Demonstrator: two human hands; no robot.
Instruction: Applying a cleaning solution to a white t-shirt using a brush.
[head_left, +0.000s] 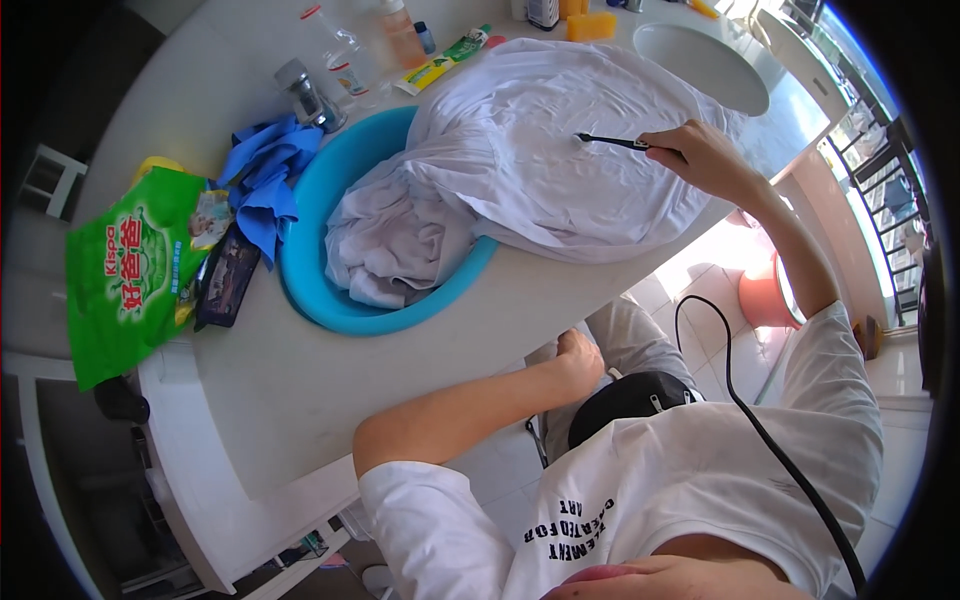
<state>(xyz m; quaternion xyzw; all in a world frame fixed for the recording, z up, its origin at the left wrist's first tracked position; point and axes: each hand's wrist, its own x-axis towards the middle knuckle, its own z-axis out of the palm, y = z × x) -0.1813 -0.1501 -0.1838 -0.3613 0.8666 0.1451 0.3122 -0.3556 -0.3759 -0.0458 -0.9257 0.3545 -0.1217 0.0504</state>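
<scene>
My right hand [703, 158] is closed around a black toothbrush [618, 143]. Its head lies over the spread part of a white cloth [590, 190], apparently a garment; whether the bristles touch is too small to tell. The cloth is wrinkled and looks damp. Its other end is bunched inside a blue basin [400, 318] on the counter. My left hand [578, 363] is curled closed near the counter's front edge, close to my lap, and no object shows in it. The forearm crosses the near side of the counter.
Left of the basin are a green bag [130, 270], blue cloth or gloves [265, 165] and a dark packet [226, 278]. Behind it stand a faucet [305, 95], a clear bottle [340, 60] and a yellow-green tube [442, 62]. A sink [705, 65] lies far right; a black cable [740, 400] hangs beside me.
</scene>
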